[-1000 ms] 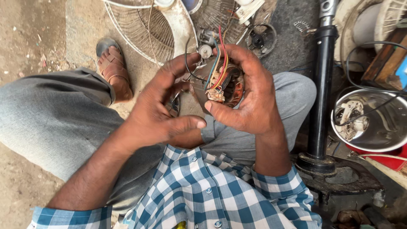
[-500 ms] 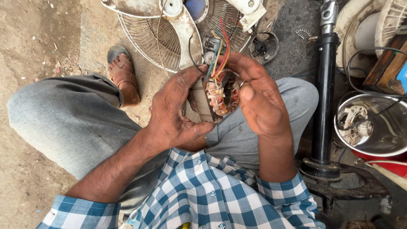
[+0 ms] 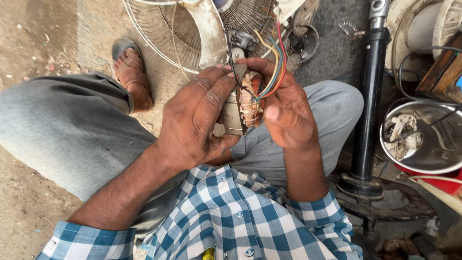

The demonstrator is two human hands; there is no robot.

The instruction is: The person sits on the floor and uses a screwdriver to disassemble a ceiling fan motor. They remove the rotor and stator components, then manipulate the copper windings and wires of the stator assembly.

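A small fan motor stator (image 3: 243,108) with copper windings and a metal core is held edge-on between both hands, above my lap. My left hand (image 3: 195,120) grips its metal core from the left, fingers wrapped over the top. My right hand (image 3: 284,108) holds the winding side, thumb pressed by the coil. Coloured wires (image 3: 274,67), red, yellow, blue and black, loop up out of the windings over my right fingers. My grey trousers and checked shirt fill the lower part of the view.
A wire fan guard (image 3: 163,29) and white fan body (image 3: 209,31) lie on the ground ahead. A black pedestal pole (image 3: 368,96) on its base stands at right. Beside it is a metal bowl (image 3: 433,154) with a motor part. My sandalled foot (image 3: 132,77) rests at left.
The stator has been turned from facing the camera to edge-on, and both hands have shifted grip around it. The wires now arc over my right fingers.
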